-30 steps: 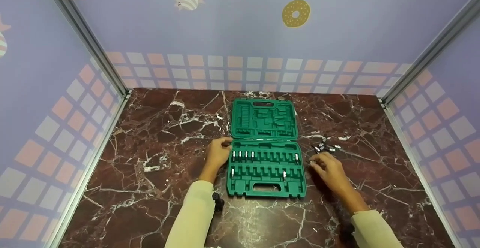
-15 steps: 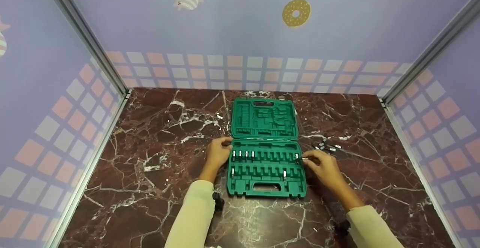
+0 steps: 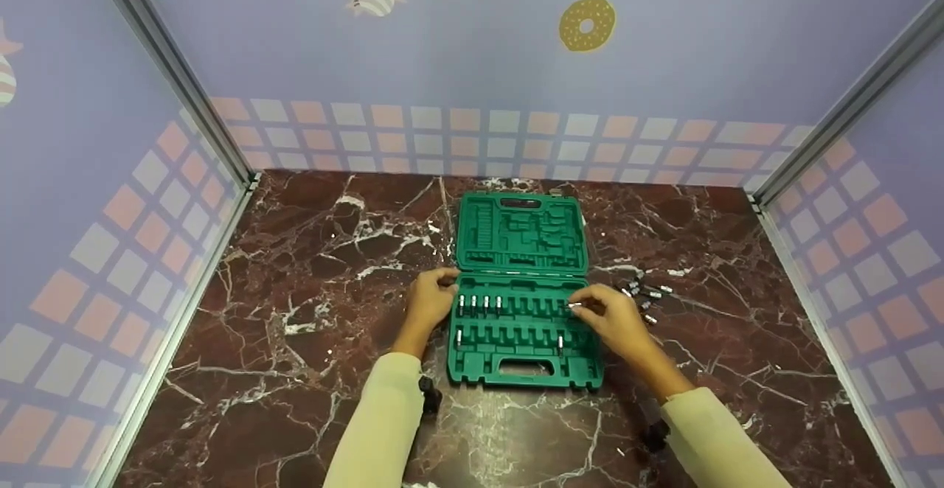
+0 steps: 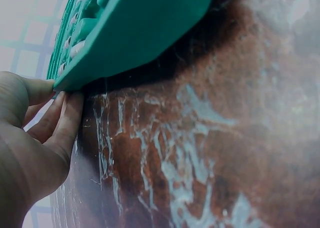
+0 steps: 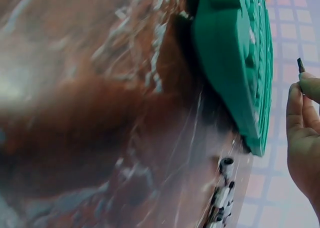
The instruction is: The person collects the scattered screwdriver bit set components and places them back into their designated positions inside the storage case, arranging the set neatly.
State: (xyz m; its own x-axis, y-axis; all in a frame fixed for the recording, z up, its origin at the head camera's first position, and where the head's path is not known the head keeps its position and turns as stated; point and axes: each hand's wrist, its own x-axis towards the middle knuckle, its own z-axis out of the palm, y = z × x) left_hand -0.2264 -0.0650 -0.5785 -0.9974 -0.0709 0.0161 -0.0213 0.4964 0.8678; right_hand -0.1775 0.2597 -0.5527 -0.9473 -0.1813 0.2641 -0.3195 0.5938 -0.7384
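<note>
A green tool case [image 3: 472, 370] lies unfolded, its lid [image 3: 487, 234] toward the back wall. My left hand [image 3: 429, 302] holds the case's left edge; in the left wrist view the thumb lies on the rim and fingers touch below it. Over the right end of the upper slot row, my right hand [image 3: 618, 320] pinches a small metal socket bit [image 5: 300, 66], whose dark tip points up and away from the fingertips. Several socket bits [image 3: 486, 305] stand at the left of the upper row. The lower row has one bit [image 3: 459, 338] at left and another [image 3: 560, 344] farther right.
Several loose socket bits [image 3: 655, 295] lie on the dark red marbled table [image 3: 310, 385] right of the case. Patterned lilac walls [image 3: 472, 46] enclose the table at the back and both sides.
My right hand has moved left from the table beside the case to above the upper row, carrying the socket bit. It now covers the row's right end. My left hand has stayed put.
</note>
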